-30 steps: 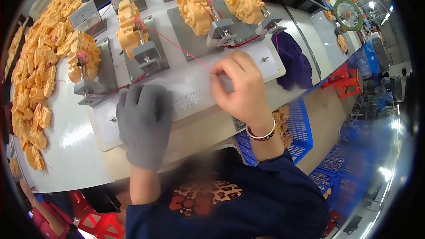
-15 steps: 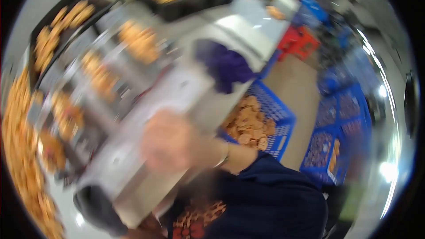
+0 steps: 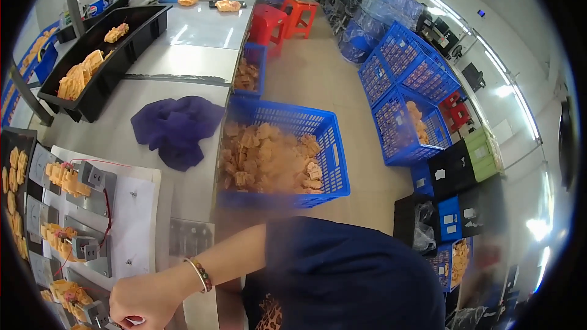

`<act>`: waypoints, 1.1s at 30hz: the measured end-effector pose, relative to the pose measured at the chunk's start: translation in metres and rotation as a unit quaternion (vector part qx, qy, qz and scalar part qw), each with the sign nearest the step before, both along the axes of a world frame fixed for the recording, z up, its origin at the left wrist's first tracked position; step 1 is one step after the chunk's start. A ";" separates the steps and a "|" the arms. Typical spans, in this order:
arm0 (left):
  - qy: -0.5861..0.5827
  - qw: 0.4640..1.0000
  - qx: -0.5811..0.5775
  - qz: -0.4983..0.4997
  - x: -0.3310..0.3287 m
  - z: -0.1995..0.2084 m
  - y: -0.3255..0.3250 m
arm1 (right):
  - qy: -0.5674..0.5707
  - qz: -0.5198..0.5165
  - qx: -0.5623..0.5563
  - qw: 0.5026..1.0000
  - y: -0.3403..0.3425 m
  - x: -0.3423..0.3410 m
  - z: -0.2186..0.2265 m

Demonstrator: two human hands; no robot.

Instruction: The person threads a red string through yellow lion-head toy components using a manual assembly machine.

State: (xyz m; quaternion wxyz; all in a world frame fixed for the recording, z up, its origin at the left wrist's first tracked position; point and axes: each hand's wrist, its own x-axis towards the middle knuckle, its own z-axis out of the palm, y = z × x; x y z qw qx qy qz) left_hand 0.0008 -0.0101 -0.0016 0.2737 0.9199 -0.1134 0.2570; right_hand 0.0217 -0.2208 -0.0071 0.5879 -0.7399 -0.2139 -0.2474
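My right hand [image 3: 143,300], with a bracelet at the wrist, is at the lower left with its fingers curled down. It is right beside a metal test fixture [image 3: 96,315] that carries a tan moulded part [image 3: 70,296] with thin red wires. Whatever its fingers close on is mostly hidden; a small whitish and red bit shows under them. Two like fixtures stand farther up the row, bearing a tan part [image 3: 60,239] and another tan part [image 3: 68,178]. My left hand is out of view.
A purple cloth [image 3: 177,128] lies on the bench beyond the fixtures. A black tray [image 3: 131,43] of tan parts stands at the back left. Against the bench's right side sits a blue crate [image 3: 333,165] full of tan parts. Red stools [image 3: 299,15] and stacked blue crates [image 3: 403,79] stand farther off.
The view has swung to the right and steadied, so the fixtures sit lower left. My right hand, formerly blurred over the bench, is now down beside a fixture. A dark grey shape has left view.
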 end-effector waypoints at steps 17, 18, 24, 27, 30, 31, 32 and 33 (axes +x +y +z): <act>-0.001 0.997 -0.050 -0.050 -0.002 0.019 0.000 | 0.037 -0.035 -0.029 0.998 0.004 -0.003 0.000; 0.011 0.997 -0.057 -0.050 -0.002 0.020 0.000 | 0.035 -0.035 -0.028 0.998 0.004 -0.003 0.000; 0.008 0.998 -0.044 -0.051 -0.006 0.027 -0.007 | 0.021 -0.043 -0.018 0.999 0.006 -0.001 -0.003; 0.008 0.997 -0.055 -0.054 -0.005 0.026 -0.008 | 0.022 -0.046 -0.011 0.999 0.005 -0.003 -0.002; 0.010 0.995 -0.079 -0.062 -0.007 0.027 -0.012 | 0.028 -0.041 -0.016 0.999 0.005 -0.002 -0.002; 0.013 0.992 -0.101 -0.070 -0.007 0.027 -0.013 | 0.017 -0.047 -0.014 0.999 0.006 -0.001 -0.002; 0.012 0.992 -0.101 -0.069 -0.007 0.024 -0.011 | 0.006 -0.053 -0.012 0.998 0.006 -0.001 -0.002; 0.017 0.996 -0.072 -0.049 -0.006 0.019 -0.007 | 0.005 -0.053 -0.011 0.999 0.007 -0.001 -0.002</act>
